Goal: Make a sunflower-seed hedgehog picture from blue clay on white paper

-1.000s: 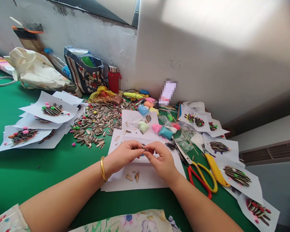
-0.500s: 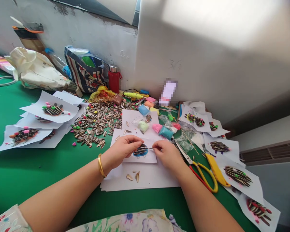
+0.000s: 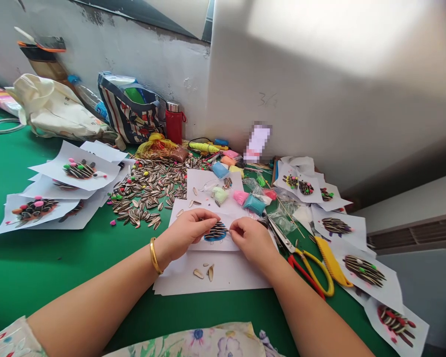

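Observation:
A hedgehog-like picture (image 3: 216,231) of striped sunflower seeds pressed into blue clay sits on a small sheet of white paper (image 3: 228,244). My left hand (image 3: 193,227) reaches over its left side, thumb and forefinger closed together at the seeds; whatever is between them is hidden. On the right, my right hand (image 3: 250,237) is closed in a pinch, its fingertips at the picture's right edge. Something small, thin and dark shows at those fingertips, too small to name. Below, a few loose seeds (image 3: 210,272) lie on larger white sheets (image 3: 178,277).
A heap of sunflower seeds (image 3: 148,191) spreads behind my left hand. Packets of coloured clay (image 3: 253,204) lie ahead. Yellow-handled scissors (image 3: 314,270) and a yellow serrated tool (image 3: 332,260) are beside my right forearm. Finished seed pictures line both sides. A red bottle (image 3: 174,125) stands by the wall.
My right hand has moved slightly left, closer to the seed picture, and the gap between its fingertips and the picture has narrowed. My left hand stays nearly in place.

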Tool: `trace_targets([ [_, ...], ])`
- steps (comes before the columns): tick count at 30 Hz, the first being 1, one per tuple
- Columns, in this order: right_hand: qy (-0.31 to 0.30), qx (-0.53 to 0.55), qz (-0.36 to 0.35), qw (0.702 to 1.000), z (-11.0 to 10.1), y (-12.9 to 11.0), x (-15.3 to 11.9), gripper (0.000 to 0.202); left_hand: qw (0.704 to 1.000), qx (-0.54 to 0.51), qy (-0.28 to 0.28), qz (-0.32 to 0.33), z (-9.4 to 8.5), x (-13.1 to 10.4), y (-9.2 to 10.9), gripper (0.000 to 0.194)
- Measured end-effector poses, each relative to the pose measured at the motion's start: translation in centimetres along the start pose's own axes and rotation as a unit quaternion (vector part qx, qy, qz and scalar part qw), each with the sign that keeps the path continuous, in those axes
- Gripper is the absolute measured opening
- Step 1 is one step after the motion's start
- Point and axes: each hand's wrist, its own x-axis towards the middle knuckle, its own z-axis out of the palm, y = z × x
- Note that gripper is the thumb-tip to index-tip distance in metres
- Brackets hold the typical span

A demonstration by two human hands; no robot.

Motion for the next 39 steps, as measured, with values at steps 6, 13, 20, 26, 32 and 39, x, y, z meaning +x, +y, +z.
trace_targets([
  [6,0.015,-0.035,-0.023,0.999,0.4,-0.3,0.1,0.012,1.000,-0.002,-0.006,0.001,-0.1,0.1,-0.1,0.038],
  [13,0.029,-0.073,-0.049,0.996,0.7,-0.5,0.1,0.012,1.000,-0.010,-0.006,-0.006,0.0,0.1,-0.1,0.038],
  [20,0.018,-0.087,-0.048,0.995,1.0,-0.4,0.3,0.012,1.000,-0.006,-0.014,-0.004,0.0,0.1,-0.2,0.037],
  [26,0.006,-0.082,-0.045,0.996,0.8,-0.4,0.3,0.012,0.999,-0.019,-0.025,-0.008,0.0,0.0,-0.2,0.036],
  [32,0.006,-0.040,-0.038,0.998,-0.2,-0.3,0.0,0.011,0.997,-0.061,-0.039,-0.016,-0.1,-0.2,0.1,0.030],
  [39,0.079,0.036,-0.116,0.989,-0.4,-1.5,-1.0,0.013,0.990,-0.104,-0.084,-0.037,0.0,-0.6,0.0,0.036],
])
